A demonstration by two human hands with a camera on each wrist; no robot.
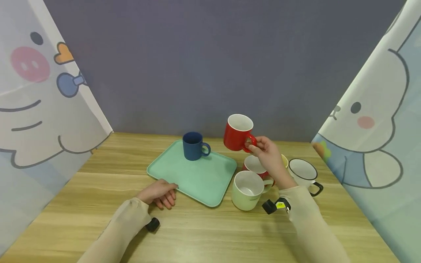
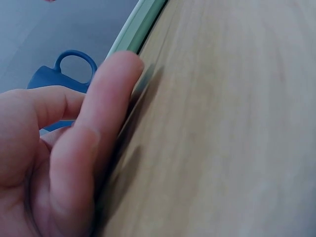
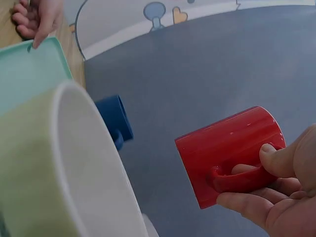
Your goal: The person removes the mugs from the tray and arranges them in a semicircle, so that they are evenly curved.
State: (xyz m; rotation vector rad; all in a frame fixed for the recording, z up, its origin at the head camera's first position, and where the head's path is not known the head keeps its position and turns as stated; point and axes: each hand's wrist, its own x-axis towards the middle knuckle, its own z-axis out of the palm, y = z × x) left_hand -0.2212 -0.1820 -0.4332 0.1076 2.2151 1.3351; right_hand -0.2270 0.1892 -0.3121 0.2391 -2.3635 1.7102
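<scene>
A red mug [image 1: 234,137] with a white inside is up in the air, tilted, its handle pinched between the thumb and fingers of my right hand [image 1: 268,155]. Below that hand stand a second red mug [image 1: 254,164] and a pale green mug [image 1: 244,195]. At the near left edge of the mint-green tray [image 1: 197,182], one digit of my left hand [image 1: 158,191] touches the rim. The other fingers hang loosely curled beside it, over the table. A dark blue mug [image 1: 192,149] stands upright at the tray's back, handle pointing right.
A white mug [image 1: 300,171] with a black rim and handle stands at the right, with a yellow mug [image 1: 284,161] partly hidden behind the right arm. The wooden table [image 1: 210,233] ends at a grey back wall [image 1: 204,73], with cartoon-printed panels on both sides.
</scene>
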